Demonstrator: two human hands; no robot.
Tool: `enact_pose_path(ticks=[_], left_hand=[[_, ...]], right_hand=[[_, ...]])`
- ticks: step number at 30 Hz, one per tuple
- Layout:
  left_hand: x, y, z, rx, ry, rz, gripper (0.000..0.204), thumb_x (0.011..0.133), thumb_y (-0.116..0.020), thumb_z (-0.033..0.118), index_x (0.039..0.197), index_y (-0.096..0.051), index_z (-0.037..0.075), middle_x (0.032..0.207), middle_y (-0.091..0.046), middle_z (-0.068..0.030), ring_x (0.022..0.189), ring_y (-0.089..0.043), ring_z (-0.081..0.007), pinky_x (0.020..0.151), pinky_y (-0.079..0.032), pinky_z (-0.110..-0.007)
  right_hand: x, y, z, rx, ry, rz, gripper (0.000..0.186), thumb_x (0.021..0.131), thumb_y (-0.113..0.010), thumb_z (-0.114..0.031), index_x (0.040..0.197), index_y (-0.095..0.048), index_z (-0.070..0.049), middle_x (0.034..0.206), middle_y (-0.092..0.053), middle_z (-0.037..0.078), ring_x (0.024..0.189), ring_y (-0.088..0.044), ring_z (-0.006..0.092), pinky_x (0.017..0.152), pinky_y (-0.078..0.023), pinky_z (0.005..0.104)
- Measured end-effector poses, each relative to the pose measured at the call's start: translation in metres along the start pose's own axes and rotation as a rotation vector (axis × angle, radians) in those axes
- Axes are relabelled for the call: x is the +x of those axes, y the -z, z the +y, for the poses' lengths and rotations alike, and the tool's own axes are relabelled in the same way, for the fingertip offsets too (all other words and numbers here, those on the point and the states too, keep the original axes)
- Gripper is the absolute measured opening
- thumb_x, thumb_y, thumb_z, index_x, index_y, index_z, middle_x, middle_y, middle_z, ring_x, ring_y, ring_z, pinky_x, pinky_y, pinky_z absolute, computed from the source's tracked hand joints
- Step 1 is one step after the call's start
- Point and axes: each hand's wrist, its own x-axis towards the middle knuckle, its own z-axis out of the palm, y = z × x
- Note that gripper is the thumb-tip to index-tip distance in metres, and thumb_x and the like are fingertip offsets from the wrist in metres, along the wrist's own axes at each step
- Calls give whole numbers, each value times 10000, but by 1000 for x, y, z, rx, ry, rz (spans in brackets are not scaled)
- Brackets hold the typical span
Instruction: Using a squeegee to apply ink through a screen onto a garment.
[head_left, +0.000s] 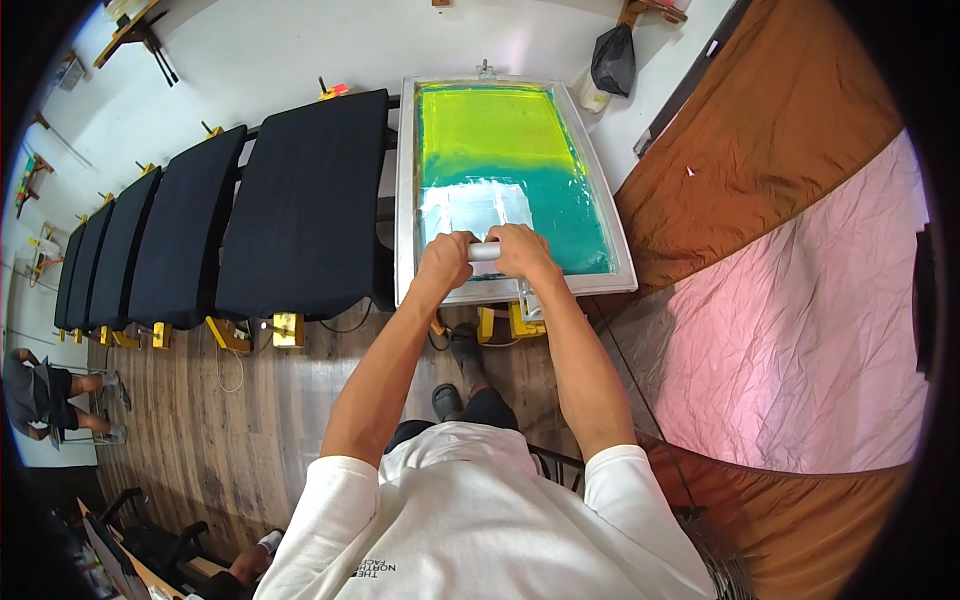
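Note:
Both my hands are wrapped round the pale bar of a squeegee (485,252). My left hand (447,262) grips its left end and my right hand (522,251) its right end, with a short stretch of bar showing between them. It is over the near part of a framed printing screen (628,262). The mesh is yellow-green (490,122) at the far end and teal (562,215) nearer me. Just beyond my hands is a pale, whitish patch (488,205). My hands hide the squeegee's lower edge.
Several boards covered in black cloth (303,205) stand in a row to the left, on yellow supports (288,330). Brown and pinkish sheeting (780,340) hangs at the right. A black bag (613,60) hangs by the wall. Another person (55,398) is far left.

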Motion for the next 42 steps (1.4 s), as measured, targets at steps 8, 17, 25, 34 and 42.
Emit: enact_pose_path(ticks=[8,17,25,34,42], left_hand=[[-34,-6,11,41,-51,62,322,714,-648,-11,1013,-716,86,798,-704,-185,757,-696,-365,722,-563,-433],[-51,-13,11,-76,-134,109,366,688,-627,-60,1042,-648,29,1030,-682,-178,930,-672,-346,828,-520,-430],[-54,-11,7,79,-169,-85,629,625,-729,-6,1231,-565,35,1308,-586,-169,1267,-530,-319,1047,-423,-489],[-57,3,15,22,-150,-176,693,650,-690,-33,1315,-507,34,1401,-512,-210,1319,-482,-338,1095,-379,-483],[-53,12,22,-23,-68,-216,698,662,-664,-63,1326,-484,54,1427,-487,-193,1333,-467,-335,1111,-361,-481]], right_hand=[[-30,-17,1,0,-2,39,393,711,-642,4,1062,-711,-158,1085,-688,107,1059,-632,339,874,-493,472],[-42,-37,13,30,68,134,462,718,-647,39,1142,-657,-143,1141,-637,73,1131,-587,296,872,-421,508],[-55,-25,15,50,124,39,623,673,-591,78,1270,-603,-100,1367,-567,84,1275,-515,267,951,-379,486],[-102,-4,39,309,203,239,521,792,-717,-129,1291,-575,-79,1405,-512,130,1324,-463,318,1055,-360,551],[-139,-62,97,951,-316,-32,375,939,-657,-338,1074,-575,3,976,-682,135,801,-678,213,711,-543,320]])
